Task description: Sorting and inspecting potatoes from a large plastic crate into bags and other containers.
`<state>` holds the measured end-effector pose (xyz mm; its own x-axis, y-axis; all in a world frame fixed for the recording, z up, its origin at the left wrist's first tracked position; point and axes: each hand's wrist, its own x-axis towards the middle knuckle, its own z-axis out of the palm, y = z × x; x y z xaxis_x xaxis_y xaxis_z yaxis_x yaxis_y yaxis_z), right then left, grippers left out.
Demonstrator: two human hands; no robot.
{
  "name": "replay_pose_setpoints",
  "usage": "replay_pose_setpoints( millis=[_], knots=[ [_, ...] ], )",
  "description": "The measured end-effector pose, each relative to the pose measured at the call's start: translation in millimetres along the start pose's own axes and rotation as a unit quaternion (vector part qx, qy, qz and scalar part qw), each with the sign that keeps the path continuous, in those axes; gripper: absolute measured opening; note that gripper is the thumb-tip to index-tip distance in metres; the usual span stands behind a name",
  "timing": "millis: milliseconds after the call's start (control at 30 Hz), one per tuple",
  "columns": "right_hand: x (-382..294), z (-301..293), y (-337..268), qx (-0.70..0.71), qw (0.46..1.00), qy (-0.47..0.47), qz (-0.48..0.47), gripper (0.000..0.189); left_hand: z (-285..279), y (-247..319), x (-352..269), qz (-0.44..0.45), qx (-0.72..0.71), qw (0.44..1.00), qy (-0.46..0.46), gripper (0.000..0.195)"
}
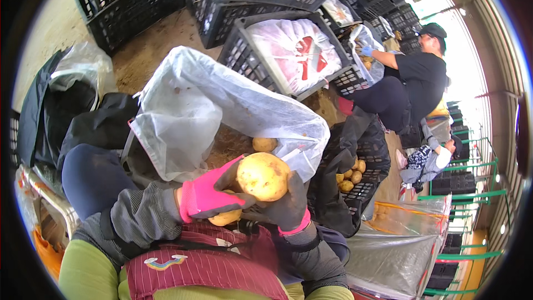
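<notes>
A large potato [263, 176] is held between my left hand [220, 189] and my right hand [287, 204], both in pink gloves with dark palms. Beneath my left hand shows a second potato [225, 217]; whether that hand grips it too, I cannot tell. Just beyond my hands stands a crate lined with a white fabric bag [245, 106], its top spread wide. Inside it another potato [265, 144] lies near the right side. To the right, a black crate [377, 150] with a dark liner holds several smaller potatoes [356, 177].
A crate with a closed white bag [295, 46] is ahead, near stacked black crates [141, 16]. Dark liner material [100, 121] is at left. Seated at upper right, a co-worker [420, 79] in blue gloves handles a potato bag; another person [429, 162] is farther right.
</notes>
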<state>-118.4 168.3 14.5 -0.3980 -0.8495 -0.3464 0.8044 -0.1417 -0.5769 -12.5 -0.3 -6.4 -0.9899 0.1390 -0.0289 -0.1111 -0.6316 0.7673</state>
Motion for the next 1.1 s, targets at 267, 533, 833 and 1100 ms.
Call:
replay_pose_setpoints(
  millis=[267, 533, 833, 1100],
  knots=[
    [-22.1, 18.4, -19.3, -0.211, 0.956, 0.121, -0.162, 0.065, 1.9, 11.4, 2.1, -0.107, 0.011, 0.994, 0.026, 0.042],
    [-281.0, 14.5, -183.5, -0.489, 0.319, 0.469, -0.663, 0.043, -25.0, -33.9, 14.0, -0.171, -0.309, 0.932, 0.078, 0.040],
    [-350.5, -56.8, -349.4, -0.273, 0.891, 0.066, -0.356, 0.025, -7.4, -49.9, 5.3, -0.102, -0.147, 0.984, 0.016, 0.045],
    [38.1, -80.3, -118.8, -0.494, 0.859, 0.029, 0.129, 0.049, 10.8, -16.0, -8.1, -0.011, 0.318, 0.945, 0.073, 0.024]
  ],
)
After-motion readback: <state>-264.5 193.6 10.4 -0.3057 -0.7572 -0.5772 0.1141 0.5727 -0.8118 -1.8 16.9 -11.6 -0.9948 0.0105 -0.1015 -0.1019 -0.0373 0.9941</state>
